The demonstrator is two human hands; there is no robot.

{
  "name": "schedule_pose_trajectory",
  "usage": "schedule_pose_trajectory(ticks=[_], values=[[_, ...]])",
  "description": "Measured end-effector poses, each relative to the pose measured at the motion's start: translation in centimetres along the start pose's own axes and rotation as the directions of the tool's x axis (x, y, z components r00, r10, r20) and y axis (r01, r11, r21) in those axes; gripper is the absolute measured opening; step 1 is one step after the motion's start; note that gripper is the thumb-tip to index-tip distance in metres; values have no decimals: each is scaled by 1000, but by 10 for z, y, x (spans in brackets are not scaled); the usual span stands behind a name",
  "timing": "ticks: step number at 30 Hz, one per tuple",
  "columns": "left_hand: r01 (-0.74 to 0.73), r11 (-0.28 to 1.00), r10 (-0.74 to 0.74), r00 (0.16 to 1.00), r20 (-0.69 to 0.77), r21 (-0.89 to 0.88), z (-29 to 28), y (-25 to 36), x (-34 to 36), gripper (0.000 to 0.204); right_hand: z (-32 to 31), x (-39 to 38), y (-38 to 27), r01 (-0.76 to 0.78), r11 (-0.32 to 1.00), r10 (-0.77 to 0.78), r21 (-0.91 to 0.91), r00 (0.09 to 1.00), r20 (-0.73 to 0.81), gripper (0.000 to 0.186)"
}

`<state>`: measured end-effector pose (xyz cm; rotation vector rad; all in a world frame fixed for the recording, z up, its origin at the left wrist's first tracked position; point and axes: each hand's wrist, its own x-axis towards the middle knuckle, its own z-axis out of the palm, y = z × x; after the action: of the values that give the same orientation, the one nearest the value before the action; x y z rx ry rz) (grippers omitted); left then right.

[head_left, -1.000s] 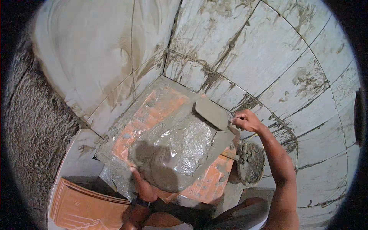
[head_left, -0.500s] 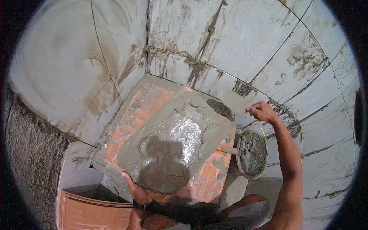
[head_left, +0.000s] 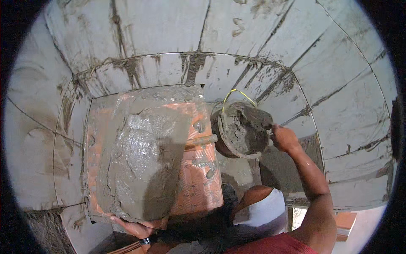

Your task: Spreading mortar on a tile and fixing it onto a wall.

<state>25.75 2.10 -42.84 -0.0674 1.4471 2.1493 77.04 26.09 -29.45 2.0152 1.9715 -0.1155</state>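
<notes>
My left hand (head_left: 134, 228) grips the near edge of a tile (head_left: 158, 223) whose upturned face is thickly spread with wet grey mortar (head_left: 137, 156). That tile lies over another orange, ribbed tile surface (head_left: 203, 182). To the right, my right hand (head_left: 285, 137) is closed around the handle of a trowel. Its mortar-coated blade (head_left: 260, 117) is inside a round bucket (head_left: 224, 146) of mortar, over the right part of the mix. The bucket's yellow handle (head_left: 231, 91) stands up at its far side.
From under the coated tile a wooden handle (head_left: 201, 142) sticks out toward the bucket; its other end is hidden. Smeared pale tiled walls (head_left: 165, 70) rise behind and at both sides. My knee (head_left: 260, 207) is just nearer than the bucket.
My right hand has brought the trowel from beside the far wall into the bucket. The view has swung right, so the tiles appear farther left. My left hand still holds the tile edge.
</notes>
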Motion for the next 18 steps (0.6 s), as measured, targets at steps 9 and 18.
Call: schedule_pose_trajectory(ticks=[9,18], values=[[81,995,-78,996,-44,58,7,8,-7,94,65,67,-67,178,984,-169,1,931,324,25],[75,996,-71,993,-94,41,32,22,-21,95,63,34,-52,-22,762,-253,647,910,329,28]])
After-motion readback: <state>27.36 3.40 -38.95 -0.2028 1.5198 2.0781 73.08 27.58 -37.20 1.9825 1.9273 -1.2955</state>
